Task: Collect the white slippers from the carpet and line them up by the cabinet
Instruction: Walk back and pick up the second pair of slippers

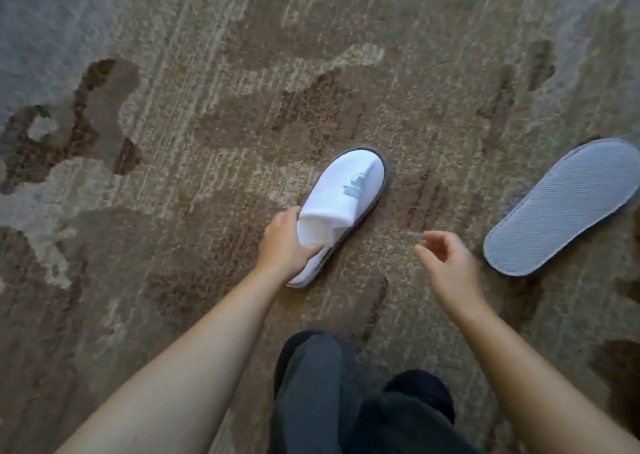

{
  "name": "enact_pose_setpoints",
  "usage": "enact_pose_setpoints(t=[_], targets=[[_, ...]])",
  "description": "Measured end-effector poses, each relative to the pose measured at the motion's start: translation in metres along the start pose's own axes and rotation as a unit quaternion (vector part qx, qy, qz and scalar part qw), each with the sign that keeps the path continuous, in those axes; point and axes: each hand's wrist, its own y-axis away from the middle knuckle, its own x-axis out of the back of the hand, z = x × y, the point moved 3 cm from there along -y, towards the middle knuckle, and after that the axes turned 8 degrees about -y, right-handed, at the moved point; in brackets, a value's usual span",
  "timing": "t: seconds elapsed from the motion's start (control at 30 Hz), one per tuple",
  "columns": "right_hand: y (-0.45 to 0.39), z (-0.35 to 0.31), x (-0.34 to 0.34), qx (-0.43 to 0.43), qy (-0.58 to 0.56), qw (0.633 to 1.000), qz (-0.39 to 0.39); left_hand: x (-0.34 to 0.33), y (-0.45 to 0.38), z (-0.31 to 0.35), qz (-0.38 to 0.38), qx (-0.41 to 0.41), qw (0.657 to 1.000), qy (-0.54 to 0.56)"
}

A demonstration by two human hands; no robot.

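Observation:
A white slipper (346,190) with a grey logo lies upright on the patterned carpet (173,142), toe pointing away. My left hand (284,242) grips it at the opening, thumb inside the upper. A second slipper (564,208) lies sole-up to the right, showing its ribbed grey underside. My right hand (446,263) hovers between the two slippers, fingers apart and curled, holding nothing. No cabinet is in view.
Brown and beige carpet fills the whole view. My legs in dark trousers (346,401) stand at the bottom centre, just behind the hands.

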Motion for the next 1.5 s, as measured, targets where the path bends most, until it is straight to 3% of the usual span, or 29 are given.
enact_pose_setpoints(t=[0.2, 0.3, 0.37, 0.47, 0.57, 0.73, 0.87, 0.97, 1.17, 1.5], targets=[[-0.07, 0.067, -0.027, 0.026, 0.023, 0.999, -0.029, -0.06, -0.06, -0.036, 0.081, 0.031, 0.994, -0.072], [-0.076, 0.069, -0.019, 0.037, 0.044, 0.998, -0.032, -0.06, -0.064, -0.033, 0.065, 0.016, 0.997, -0.05], [-0.075, 0.063, -0.004, 0.044, 0.063, 0.997, 0.011, -0.053, -0.063, -0.025, 0.051, 0.006, 0.997, -0.057], [-0.07, 0.062, 0.028, 0.058, 0.136, 0.979, 0.138, -0.048, -0.061, -0.005, 0.065, -0.026, 0.997, -0.037], [-0.072, 0.08, 0.063, -0.003, 0.177, 0.954, 0.242, -0.053, -0.06, 0.022, 0.057, -0.058, 0.997, 0.016], [-0.08, 0.113, 0.097, -0.142, 0.055, 0.94, 0.306, -0.061, -0.062, 0.065, 0.027, -0.124, 0.99, 0.064], [-0.086, 0.118, 0.103, -0.12, -0.052, 0.929, 0.345, -0.068, -0.065, 0.086, -0.013, -0.146, 0.98, 0.138], [-0.086, 0.108, 0.101, -0.088, -0.084, 0.928, 0.352, -0.068, -0.059, 0.1, 0.003, -0.158, 0.969, 0.191], [-0.04, 0.02, 0.108, 0.007, -0.074, 0.937, 0.342, 0.003, 0.001, 0.146, 0.064, -0.158, 0.946, 0.276], [0.192, -0.279, 0.22, 0.114, -0.135, 0.947, 0.268, 0.263, 0.245, 0.257, 0.109, -0.176, 0.921, 0.33]])
